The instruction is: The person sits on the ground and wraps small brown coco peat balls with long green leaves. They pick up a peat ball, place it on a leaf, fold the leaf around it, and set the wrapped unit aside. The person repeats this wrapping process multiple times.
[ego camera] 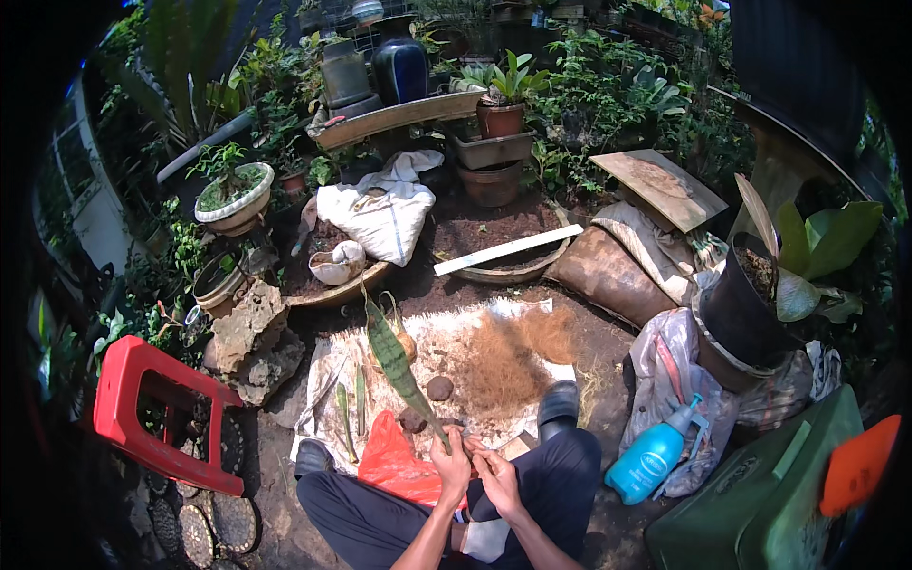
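A long mottled green leaf (pixel 397 362), like a snake plant's, slants up and away from my left hand (pixel 450 464), whose fingers are closed around its lower end. My right hand (pixel 499 481) is close beside it, fingertips together near the leaf's base; whether it pinches anything is too small to tell. Below the hands, a red plastic bag (pixel 395 456) lies crumpled against my legs. Two shorter leaf pieces (pixel 344 417) rest to the left on a white woven sack (pixel 442 331). Brown fibre (pixel 506 360) is spread over the sack's right side, near a dark round clump (pixel 440 388).
A red plastic stool (pixel 117 399) lies tipped at left beside a rough rock (pixel 249 328). On the right are a blue spray bottle (pixel 648 459), a green plastic container (pixel 755 499) and a black pot (pixel 744 299). A white strip (pixel 509 249) crosses a soil-filled basin (pixel 491 228) ahead.
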`<state>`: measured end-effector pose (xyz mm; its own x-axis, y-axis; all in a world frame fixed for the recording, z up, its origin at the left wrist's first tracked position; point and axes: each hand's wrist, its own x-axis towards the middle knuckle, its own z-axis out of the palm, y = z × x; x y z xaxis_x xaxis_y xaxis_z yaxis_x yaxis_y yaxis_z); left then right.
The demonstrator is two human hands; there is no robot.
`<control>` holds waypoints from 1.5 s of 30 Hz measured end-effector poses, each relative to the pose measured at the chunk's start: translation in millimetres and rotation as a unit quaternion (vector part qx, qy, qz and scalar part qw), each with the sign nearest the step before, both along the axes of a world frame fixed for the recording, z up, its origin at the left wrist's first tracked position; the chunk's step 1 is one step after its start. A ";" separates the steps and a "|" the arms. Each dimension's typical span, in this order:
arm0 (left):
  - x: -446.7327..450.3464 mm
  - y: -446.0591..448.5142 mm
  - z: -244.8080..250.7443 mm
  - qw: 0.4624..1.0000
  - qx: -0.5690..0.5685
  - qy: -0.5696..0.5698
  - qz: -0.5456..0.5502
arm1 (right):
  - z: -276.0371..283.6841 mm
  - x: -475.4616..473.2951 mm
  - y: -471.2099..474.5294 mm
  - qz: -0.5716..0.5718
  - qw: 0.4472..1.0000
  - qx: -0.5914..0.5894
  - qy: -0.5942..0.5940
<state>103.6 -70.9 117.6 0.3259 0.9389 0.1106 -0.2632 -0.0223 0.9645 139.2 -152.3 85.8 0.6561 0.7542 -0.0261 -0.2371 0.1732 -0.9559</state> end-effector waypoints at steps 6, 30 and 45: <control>14.5 2.1 -19.2 0.995 -0.057 -0.062 -0.055 | -8.8 12.6 -4.7 0.023 0.999 -0.014 0.021; -116.7 56.3 -126.4 0.972 -0.214 0.078 -0.054 | -107.2 49.1 15.4 0.072 0.978 -0.065 0.186; -112.6 57.1 -132.7 0.965 -0.234 0.090 -0.081 | -119.3 53.1 11.7 0.112 0.979 -0.047 0.164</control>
